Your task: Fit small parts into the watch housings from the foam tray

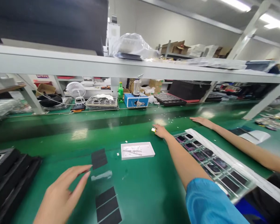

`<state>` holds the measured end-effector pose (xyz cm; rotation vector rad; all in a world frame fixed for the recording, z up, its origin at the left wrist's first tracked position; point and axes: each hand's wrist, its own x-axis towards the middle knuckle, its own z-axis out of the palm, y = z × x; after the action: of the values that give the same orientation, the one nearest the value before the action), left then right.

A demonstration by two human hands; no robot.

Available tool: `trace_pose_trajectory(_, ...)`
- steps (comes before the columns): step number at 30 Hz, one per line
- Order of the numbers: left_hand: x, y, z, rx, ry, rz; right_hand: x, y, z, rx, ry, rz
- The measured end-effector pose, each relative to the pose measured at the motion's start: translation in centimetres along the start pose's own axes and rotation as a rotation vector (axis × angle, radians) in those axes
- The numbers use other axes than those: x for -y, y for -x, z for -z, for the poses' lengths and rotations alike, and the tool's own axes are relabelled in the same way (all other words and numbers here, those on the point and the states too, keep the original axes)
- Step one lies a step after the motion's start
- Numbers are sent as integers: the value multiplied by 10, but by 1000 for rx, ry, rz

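My left hand (64, 189) is at the lower left, thumb and forefinger in a pinch; what lies between the tips, if anything, is too small to make out. Those tips are at the left edge of a column of black rectangular pads (107, 203), with another black piece (99, 158) above and a whitish glossy strip (101, 175) between. My right hand (161, 131), arm stretched forward in a blue sleeve, grips a small white-and-yellow piece (153, 129) in its fingertips. Between my hands lies a shallow white tray (138, 156) holding tweezers (133, 152) and tiny bits.
Right of my arm, a clear tray (207, 158) carries several dark-screened parts. Another person's hand (203, 122) rests beyond it. Black foam trays (11, 183) are stacked at left. Tiny white bits (170, 119) dot the green bench. A blue device (136, 101) stands under the shelf (135, 69).
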<state>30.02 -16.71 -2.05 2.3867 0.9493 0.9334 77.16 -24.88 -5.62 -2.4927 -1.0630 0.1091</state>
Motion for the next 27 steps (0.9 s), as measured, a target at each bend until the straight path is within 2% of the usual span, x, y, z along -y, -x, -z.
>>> trace_pose_trajectory(2,1,-11,-15,81,70,78,-5,-3,-10,28,-4,27)
trace_pose_trajectory(5,11,-15,-33,108,210,230,-7,-5,-13,20,-55,65)
trace_pose_trajectory(7,16,-11,-39,141,334,331,-1,-4,-8,-17,-126,82)
trace_pose_trajectory(9,17,-6,-41,189,507,418,15,5,-2,-72,-225,104)
trace_pose_trajectory(11,11,-2,-41,233,690,483,45,27,3,-116,-342,154)
trace_pose_trajectory(13,2,1,-41,283,849,533,85,63,3,-96,-509,245)
trace_pose_trajectory(15,-6,4,-43,353,1014,588,129,108,-4,99,-935,404)
trace_pose_trajectory(16,-9,6,-44,387,1109,614,150,131,-10,214,-1057,445)
trace_pose_trajectory(17,-11,7,-45,414,1205,630,168,153,-18,322,-1136,463)
trace_pose_trajectory(19,-11,9,-46,431,1358,635,195,189,-35,443,-1208,469)
trace_pose_trajectory(22,-5,7,-47,402,1406,652,209,218,-55,425,-1118,487)
trace_pose_trajectory(25,2,2,-43,345,1403,714,205,224,-62,279,-1076,538)
trace_pose_trajectory(27,4,-1,-38,333,1452,731,200,224,-63,267,-1140,532)
